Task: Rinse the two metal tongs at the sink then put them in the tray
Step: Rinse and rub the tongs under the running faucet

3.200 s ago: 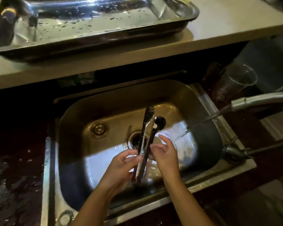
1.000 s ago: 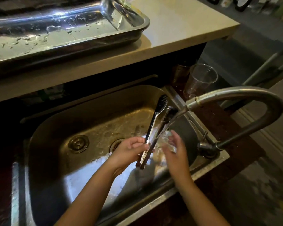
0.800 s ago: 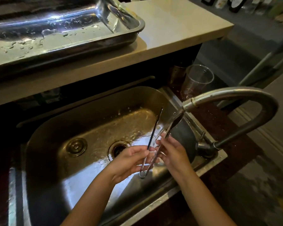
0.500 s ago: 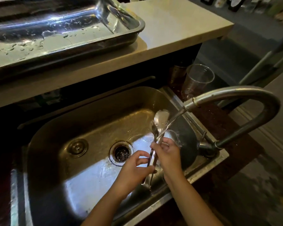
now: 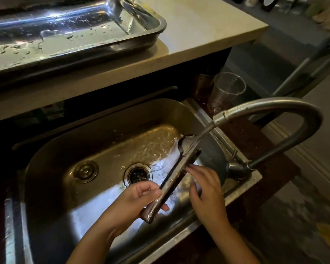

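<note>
Water is running from the curved faucet [image 5: 271, 105] and the stream lands right on the spoon-shaped head of the metal tongs [image 5: 176, 172], over the right half of the sink [image 5: 51, 149]. The tongs slant from lower left up to upper right, arms pressed close together, head high near the sink's right wall, hinge end low toward the front rim.

The left hand [image 5: 135, 202] has them by the handle end: fingers curled from the left side onto the upper arm, one fingertip poking out beneath on the right, so the hand is clamped on the tongs with the hinge tip jutting just past the palm. The right hand [image 5: 206, 191] sits just beside the tongs on their right, fingers loosely spread and slightly bent, fingertips up at the middle of the shaft; they look to be brushing it, but whether they truly touch I cannot tell. It grips nothing.

Below the tongs the drain [image 5: 138, 173] sits at the middle of the sink floor, with a round plug [image 5: 85, 170] to its left. Only one pair of tongs shows clearly here. The steel tray [image 5: 151, 33] rests on the pale counter [image 5: 208, 25] behind the sink, its floor beaded with water. A clear plastic cup [image 5: 226, 90] stands by the sink's back right corner.
</note>
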The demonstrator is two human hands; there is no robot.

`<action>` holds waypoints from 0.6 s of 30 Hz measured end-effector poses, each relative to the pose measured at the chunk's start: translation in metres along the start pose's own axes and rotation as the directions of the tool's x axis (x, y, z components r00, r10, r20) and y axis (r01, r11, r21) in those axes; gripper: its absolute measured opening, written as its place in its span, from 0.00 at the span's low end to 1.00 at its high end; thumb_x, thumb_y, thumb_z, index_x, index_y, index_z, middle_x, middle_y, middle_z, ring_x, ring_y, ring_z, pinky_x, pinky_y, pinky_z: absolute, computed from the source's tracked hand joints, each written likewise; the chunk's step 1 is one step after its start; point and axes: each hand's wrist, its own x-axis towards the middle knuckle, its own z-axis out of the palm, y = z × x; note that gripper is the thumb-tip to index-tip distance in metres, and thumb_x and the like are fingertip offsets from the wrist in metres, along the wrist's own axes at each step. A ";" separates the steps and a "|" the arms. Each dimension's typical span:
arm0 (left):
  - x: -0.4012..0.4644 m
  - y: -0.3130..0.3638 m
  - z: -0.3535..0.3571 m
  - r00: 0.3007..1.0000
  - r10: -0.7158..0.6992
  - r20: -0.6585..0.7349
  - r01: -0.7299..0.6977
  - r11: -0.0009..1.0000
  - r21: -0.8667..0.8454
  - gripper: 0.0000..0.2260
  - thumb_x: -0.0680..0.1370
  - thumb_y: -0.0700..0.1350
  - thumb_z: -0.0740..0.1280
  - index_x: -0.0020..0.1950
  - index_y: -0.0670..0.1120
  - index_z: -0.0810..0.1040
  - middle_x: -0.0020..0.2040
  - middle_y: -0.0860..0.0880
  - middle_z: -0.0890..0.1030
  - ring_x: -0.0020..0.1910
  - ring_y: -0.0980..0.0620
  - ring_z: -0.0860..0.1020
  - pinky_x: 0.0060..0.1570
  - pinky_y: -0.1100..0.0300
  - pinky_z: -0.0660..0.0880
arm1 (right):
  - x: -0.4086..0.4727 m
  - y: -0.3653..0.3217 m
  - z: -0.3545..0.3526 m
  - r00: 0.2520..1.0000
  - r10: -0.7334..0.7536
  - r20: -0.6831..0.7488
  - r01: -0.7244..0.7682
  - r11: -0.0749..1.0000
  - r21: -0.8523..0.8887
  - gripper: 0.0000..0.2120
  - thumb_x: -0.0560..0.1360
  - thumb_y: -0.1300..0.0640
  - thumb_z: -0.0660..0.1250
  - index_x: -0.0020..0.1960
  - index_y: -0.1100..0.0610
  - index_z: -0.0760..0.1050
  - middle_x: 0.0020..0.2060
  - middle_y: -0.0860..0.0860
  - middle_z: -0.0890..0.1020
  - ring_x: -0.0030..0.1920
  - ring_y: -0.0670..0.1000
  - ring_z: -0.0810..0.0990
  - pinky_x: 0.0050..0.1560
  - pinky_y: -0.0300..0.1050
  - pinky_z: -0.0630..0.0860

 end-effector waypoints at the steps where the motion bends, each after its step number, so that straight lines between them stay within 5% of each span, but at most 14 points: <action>1: -0.001 0.001 0.000 1.000 0.003 0.017 -0.003 1.000 -0.004 0.07 0.75 0.45 0.64 0.43 0.42 0.77 0.38 0.40 0.85 0.30 0.53 0.81 0.28 0.64 0.75 | -0.001 0.002 -0.001 0.999 -0.036 -0.009 0.036 0.999 -0.021 0.19 0.71 0.68 0.66 0.59 0.55 0.77 0.57 0.49 0.79 0.60 0.39 0.67 0.62 0.28 0.63; 5: -0.004 0.005 -0.005 0.999 -0.002 0.037 0.002 1.000 0.001 0.19 0.69 0.50 0.66 0.51 0.36 0.76 0.45 0.37 0.84 0.32 0.50 0.80 0.29 0.63 0.76 | 0.004 0.008 -0.010 0.976 -0.218 0.011 0.218 0.971 -0.095 0.17 0.70 0.66 0.64 0.58 0.57 0.78 0.56 0.51 0.81 0.61 0.46 0.71 0.61 0.46 0.72; 9: -0.012 0.007 -0.007 0.998 0.044 0.039 -0.041 0.996 -0.081 0.17 0.71 0.48 0.64 0.51 0.36 0.76 0.49 0.40 0.85 0.29 0.54 0.78 0.25 0.67 0.73 | 0.025 0.012 -0.021 0.969 -0.246 0.011 0.246 0.965 -0.089 0.21 0.69 0.69 0.63 0.61 0.59 0.75 0.57 0.56 0.80 0.62 0.52 0.74 0.61 0.53 0.75; 12: -0.018 0.008 -0.009 0.999 0.045 -0.004 -0.045 0.994 -0.099 0.13 0.71 0.46 0.68 0.49 0.38 0.77 0.50 0.37 0.84 0.32 0.51 0.78 0.27 0.64 0.75 | 0.037 0.012 -0.027 0.956 -0.294 0.015 0.294 0.947 -0.132 0.22 0.69 0.70 0.62 0.62 0.60 0.75 0.60 0.56 0.79 0.65 0.54 0.72 0.64 0.53 0.73; 15: -0.021 0.010 -0.010 0.998 0.040 -0.042 -0.044 0.994 -0.100 0.12 0.69 0.44 0.67 0.46 0.37 0.75 0.39 0.40 0.85 0.28 0.53 0.80 0.25 0.65 0.75 | 0.038 0.004 -0.027 0.891 -0.430 0.149 0.450 0.881 -0.148 0.22 0.69 0.62 0.57 0.62 0.58 0.75 0.61 0.55 0.79 0.66 0.54 0.72 0.66 0.53 0.69; 18: -0.022 0.012 -0.007 0.998 0.052 -0.039 -0.054 0.997 -0.051 0.08 0.68 0.44 0.66 0.41 0.40 0.75 0.36 0.38 0.82 0.26 0.54 0.79 0.23 0.65 0.74 | 0.038 0.002 -0.023 0.839 -0.494 0.226 0.531 0.834 -0.148 0.20 0.67 0.65 0.62 0.58 0.59 0.77 0.56 0.56 0.82 0.61 0.51 0.73 0.67 0.51 0.70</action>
